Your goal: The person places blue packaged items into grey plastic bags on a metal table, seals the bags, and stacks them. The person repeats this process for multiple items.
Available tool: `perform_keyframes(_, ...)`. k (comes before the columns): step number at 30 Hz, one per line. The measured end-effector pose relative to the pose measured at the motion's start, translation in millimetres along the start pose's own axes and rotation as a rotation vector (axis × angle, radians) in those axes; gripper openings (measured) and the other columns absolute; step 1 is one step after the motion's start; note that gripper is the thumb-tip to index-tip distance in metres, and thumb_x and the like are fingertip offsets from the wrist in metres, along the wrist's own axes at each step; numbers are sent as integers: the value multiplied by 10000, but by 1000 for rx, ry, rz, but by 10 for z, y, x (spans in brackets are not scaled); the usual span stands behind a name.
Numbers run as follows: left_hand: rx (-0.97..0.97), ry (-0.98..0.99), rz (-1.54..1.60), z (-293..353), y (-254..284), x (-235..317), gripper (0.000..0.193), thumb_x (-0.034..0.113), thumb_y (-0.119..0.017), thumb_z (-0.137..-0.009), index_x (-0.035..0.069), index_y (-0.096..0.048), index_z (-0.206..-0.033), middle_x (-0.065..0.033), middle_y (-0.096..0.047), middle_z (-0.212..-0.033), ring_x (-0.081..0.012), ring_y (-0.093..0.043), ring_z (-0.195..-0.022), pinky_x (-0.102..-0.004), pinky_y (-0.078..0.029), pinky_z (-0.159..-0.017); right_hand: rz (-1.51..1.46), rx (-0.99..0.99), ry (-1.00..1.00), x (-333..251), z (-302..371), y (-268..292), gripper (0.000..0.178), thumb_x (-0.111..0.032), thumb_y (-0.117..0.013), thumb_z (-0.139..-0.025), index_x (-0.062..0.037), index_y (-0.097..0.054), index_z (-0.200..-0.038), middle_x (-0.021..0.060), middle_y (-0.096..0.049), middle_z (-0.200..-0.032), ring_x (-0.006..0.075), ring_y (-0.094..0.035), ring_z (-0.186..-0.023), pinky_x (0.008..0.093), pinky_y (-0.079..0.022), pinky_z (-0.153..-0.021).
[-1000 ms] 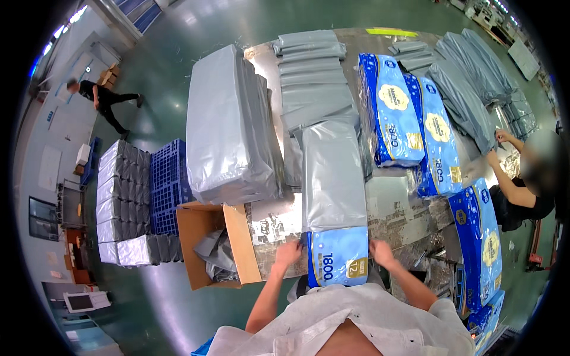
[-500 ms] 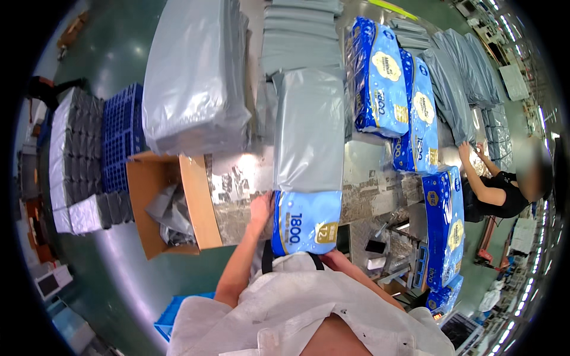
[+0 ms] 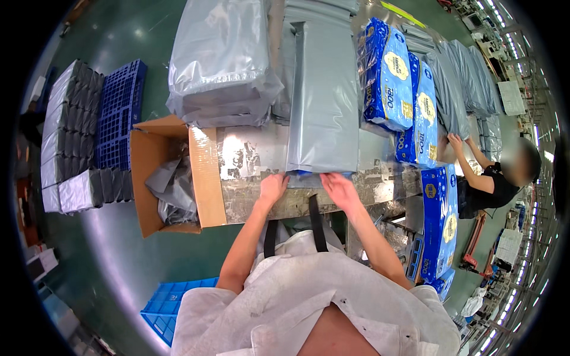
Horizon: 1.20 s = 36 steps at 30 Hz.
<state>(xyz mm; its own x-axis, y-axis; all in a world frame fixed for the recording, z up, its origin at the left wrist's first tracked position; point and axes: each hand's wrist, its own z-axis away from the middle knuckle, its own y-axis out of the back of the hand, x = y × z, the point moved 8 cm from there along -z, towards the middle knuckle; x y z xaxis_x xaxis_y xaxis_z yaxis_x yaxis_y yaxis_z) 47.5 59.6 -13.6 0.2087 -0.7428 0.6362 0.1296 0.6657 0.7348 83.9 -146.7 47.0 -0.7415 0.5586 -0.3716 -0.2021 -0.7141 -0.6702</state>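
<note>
Head view: grey bag [image 3: 325, 113] on desk [image 3: 243, 151] now over nearly all of blue pack [image 3: 307, 174]; pack's near end stuck out half second ago. Only sliver shows at bag's near edge, so pack looks almost fully bagged. Left hand [image 3: 274, 188] at bag's near-left corner, right hand [image 3: 341, 190] on near edge; can't tell if either grip pinches bag.

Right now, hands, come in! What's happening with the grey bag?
Left hand at grey bag, near left corner; right hand at its near edge. Blue sliver showing at that end. Nothing seen blocking hands; open cardboard box off left.
</note>
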Motion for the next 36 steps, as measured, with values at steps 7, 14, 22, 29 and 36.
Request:
perform_keyframes(7,79,63,69,-151,171,-114,352,368,-502,-933,43,-634,-905,-227,-655,-791,-428,-630,-763,-509,-503,-718,-149,-116,83,-229,-944,-153,171,54,-571,-804,9,-568,-969,92,-618,-1011,217,-578,-987,350,-455,-955)
perform_keyframes(14,6,233,192,23,22,-316,366,382,-505,-924,72,-667,-819,-141,-664,-688,-349,-657,-710,-428,-502,-680,1294,413,391,-442,-260,1120,503,-121,-691,-804,28,-489,-1240,146,-613,-1119,202,-603,-1015,311,-484,-840)
perform_keyframes(22,-115,118,216,261,-343,700,316,341,-539,-907,64,-687,-865,-120,-677,-713,-298,-663,-689,-407,-500,-651,1378,441,541,-919,-44,1125,308,-234,-694,-822,32,-659,-973,114,-691,-797,210,-652,-713,320,-497,-679)
perform_keyframes(29,-225,273,664,-329,-999,1614,259,231,-643,-882,-16,-689,-944,-93,-708,-785,-167,-679,-674,-316,-533,-593,875,89,193,-857,-232,1281,241,-207,-608,-897,0,-690,-989,13,-664,-850,91,-583,-806,253,-447,-731)
perform_keyframes(36,-225,589,1204,-295,-1479,1686,341,284,-636,-921,-54,-681,-925,-97,-700,-814,-155,-673,-669,-259,-566,-611,514,-32,92,-816,-162,1255,236,-224,-577,-928,-21,-665,-1011,31,-659,-946,99,-580,-871,268,-431,-820)
